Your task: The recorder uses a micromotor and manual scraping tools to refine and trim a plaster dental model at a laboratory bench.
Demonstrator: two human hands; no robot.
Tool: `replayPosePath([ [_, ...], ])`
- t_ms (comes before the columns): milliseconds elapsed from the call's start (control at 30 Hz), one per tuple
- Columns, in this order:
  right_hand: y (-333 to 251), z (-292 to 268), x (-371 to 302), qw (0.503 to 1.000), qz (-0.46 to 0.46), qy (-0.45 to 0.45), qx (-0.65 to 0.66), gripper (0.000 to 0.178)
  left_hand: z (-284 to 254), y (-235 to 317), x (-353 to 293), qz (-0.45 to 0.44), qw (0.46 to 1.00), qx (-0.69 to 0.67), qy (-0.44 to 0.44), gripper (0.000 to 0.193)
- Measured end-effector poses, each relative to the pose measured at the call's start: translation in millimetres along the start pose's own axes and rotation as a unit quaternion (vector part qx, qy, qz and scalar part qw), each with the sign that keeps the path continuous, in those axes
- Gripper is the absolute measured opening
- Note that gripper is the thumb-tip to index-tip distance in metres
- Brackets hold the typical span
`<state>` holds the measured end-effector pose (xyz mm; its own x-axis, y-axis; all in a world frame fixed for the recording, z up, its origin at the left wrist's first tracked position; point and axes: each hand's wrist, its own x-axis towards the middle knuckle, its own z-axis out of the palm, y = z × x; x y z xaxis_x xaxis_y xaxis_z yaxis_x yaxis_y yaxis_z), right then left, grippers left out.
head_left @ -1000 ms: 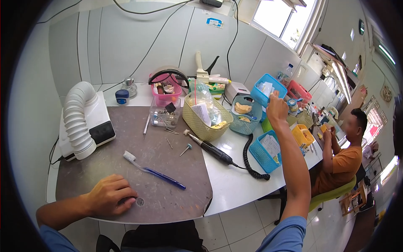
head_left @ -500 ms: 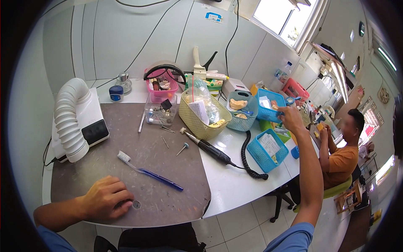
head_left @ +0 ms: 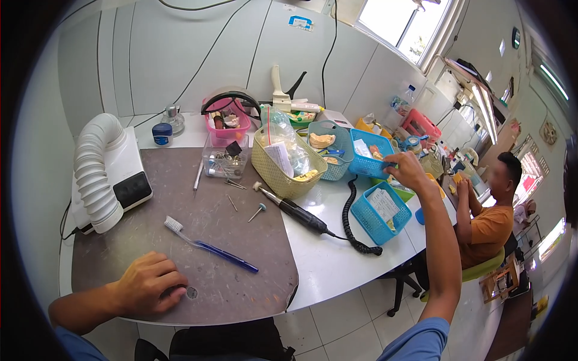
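On the right side of the table my right hand (head_left: 410, 173) pinches the near right rim of a blue plastic basket (head_left: 365, 168), which holds a white paper and pinkish-orange pieces. A pale teal basket (head_left: 339, 170) with cream dental casts stands against its left side. Below my right forearm's line sits a second blue basket (head_left: 369, 224) with a written slip. My left hand (head_left: 153, 283) rests on the brown mat (head_left: 138, 240), fingers loosely curled, with nothing visible in it. Beyond it lies a blue-handled toothbrush (head_left: 211, 246).
A rotary handpiece (head_left: 298, 213) with a coiled black cord, small burs (head_left: 257, 212) and a yellow basket (head_left: 278, 183) with plastic bags occupy the middle. A white hose unit (head_left: 99, 174) stands left. A co-worker in orange (head_left: 490, 231) sits at the right.
The blue basket in my right hand has shifted left, and the pale teal basket has shifted left with it. My left hand stays on the mat. The view has moved slightly.
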<state>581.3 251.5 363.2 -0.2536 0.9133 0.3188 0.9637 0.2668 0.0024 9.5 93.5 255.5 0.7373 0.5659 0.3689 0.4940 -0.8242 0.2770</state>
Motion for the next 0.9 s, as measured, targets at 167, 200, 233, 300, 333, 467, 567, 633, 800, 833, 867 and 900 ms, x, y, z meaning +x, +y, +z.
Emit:
replayPosePath([
  [167, -6.7, 0.9, 3.7, 1.0, -0.002, 0.003, 0.001, 0.03, 0.0, 1.3, 0.4, -0.004, 1.0, 0.006, 0.006, 0.014],
  [200, -9.3, 2.3, 4.7, 1.0, 0.002, 0.008, -0.005, 0.03, 0.2, 1.2, 0.3, -0.002, 1.0, 0.005, 0.006, 0.014],
  [233, -11.5, 4.0, 4.8, 1.0, 0.006, 0.014, -0.011, 0.031, 0.4, 1.2, 0.1, -0.001, 1.0, 0.006, 0.006, 0.014],
  [300, -14.0, 10.1, 5.1, 1.0, 0.018, 0.01, -0.01, 0.031, 0.9, 1.1, 0.0, -0.001, 1.0, 0.008, 0.006, 0.014],
  [333, -15.2, 12.9, 4.3, 0.999, 0.03, 0.006, -0.009, 0.031, 1.8, 0.9, 0.2, -0.002, 1.0, 0.005, 0.005, 0.014],
  [467, -22.9, 20.4, 4.2, 1.0, 0.021, 0.004, 0.0, 0.029, 2.8, 0.2, 0.3, 0.001, 1.0, 0.006, 0.009, 0.013],
  [567, -26.1, 18.4, 2.3, 1.0, 0.023, 0.004, -0.01, 0.028, -0.1, 2.6, -0.3, -0.001, 1.0, 0.008, 0.008, 0.013],
  [633, -20.5, 22.9, 1.1, 1.0, 0.005, 0.013, -0.013, 0.029, 0.4, 2.7, 0.8, 0.001, 1.0, 0.004, 0.009, 0.013],
  [800, -39.3, 34.8, 2.6, 0.999, 0.045, 0.01, 0.018, 0.03, 1.6, 1.0, 0.2, 0.001, 1.0, 0.004, 0.014, 0.012],
  [833, -41.9, 36.2, 3.2, 0.997, 0.058, -0.007, 0.054, 0.031, 1.1, 1.0, -0.2, -0.002, 1.0, 0.005, 0.011, 0.011],
  [867, -42.0, 38.9, 2.7, 0.997, 0.059, -0.005, 0.054, 0.031, 1.3, 1.0, 0.0, -0.003, 1.0, 0.006, 0.009, 0.01],
  [900, -40.5, 44.3, 2.7, 0.997, 0.055, -0.017, 0.055, 0.032, 1.3, 0.8, 0.6, -0.002, 1.0, 0.007, 0.01, 0.01],
])
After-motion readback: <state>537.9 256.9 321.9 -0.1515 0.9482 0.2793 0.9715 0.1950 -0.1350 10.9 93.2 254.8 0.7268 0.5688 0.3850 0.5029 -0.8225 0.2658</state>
